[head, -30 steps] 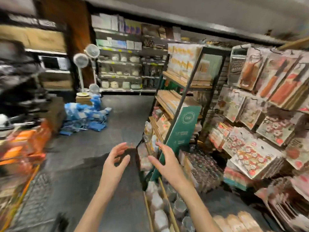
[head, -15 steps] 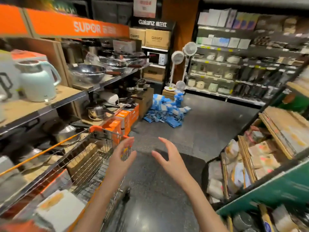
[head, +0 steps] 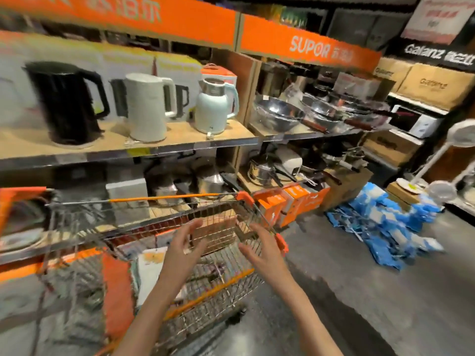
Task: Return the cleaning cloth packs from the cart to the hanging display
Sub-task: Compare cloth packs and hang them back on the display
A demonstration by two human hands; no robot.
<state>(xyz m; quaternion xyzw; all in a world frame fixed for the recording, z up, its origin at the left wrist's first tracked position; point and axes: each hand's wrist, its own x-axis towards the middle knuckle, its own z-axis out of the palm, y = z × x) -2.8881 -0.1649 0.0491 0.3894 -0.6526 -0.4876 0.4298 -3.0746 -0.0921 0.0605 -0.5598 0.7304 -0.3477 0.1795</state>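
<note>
Head view. Both hands were out over the wire cart (head: 144, 219), empty, fingers spread and relaxed. Left hand (head: 183, 246) hovered above the basket; right hand (head: 264, 250) hung near the orange corner cap (head: 281, 244) of the rim.

A flat white pack (head: 150, 268), probably one of the cloth packs, lay in the basket below and left of the left hand, so that hand was the nearer. The pack looked roughly rectangular, its long axis running toward the wearer; blur hid the label. No hanging display was in view.

The cart was thin steel mesh with orange plastic trim. Shelf (head: 180, 142) behind held smooth kettles: black (head: 64, 101), white (head: 147, 106), pale green (head: 213, 109).
</note>
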